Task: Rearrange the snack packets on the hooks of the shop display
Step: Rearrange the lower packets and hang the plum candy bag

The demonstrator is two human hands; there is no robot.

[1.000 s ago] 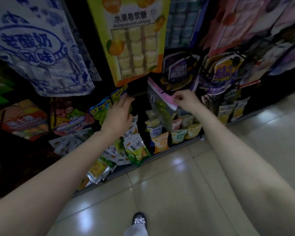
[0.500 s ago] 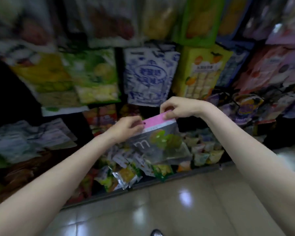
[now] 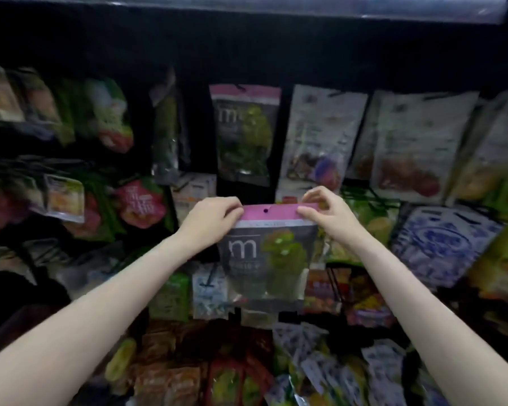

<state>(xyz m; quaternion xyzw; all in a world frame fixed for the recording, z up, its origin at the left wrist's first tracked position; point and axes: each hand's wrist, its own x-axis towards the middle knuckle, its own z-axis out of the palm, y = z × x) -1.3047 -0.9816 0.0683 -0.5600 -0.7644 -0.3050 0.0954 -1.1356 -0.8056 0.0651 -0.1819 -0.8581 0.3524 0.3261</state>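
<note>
In the head view, we hold the packet (image 3: pixel 269 253) upright before the display's middle rows, the left hand (image 3: pixel 210 222) and right hand (image 3: pixel 327 216) each pinching one end of its pink header. We judge this the hanging step: the punched hole (image 3: pixel 265 210) must next be raised to the hook carrying the matching packet (image 3: pixel 245 133) above, though that hook is too dark to see.

A large pale lowercase "m" stands on the dark front of the pink-topped snack packet (image 3: pixel 272 250) held up before the display. The same "m" shows on the matching packet on the hook (image 3: pixel 245 133) above it. All other print is too blurred to read.
</note>
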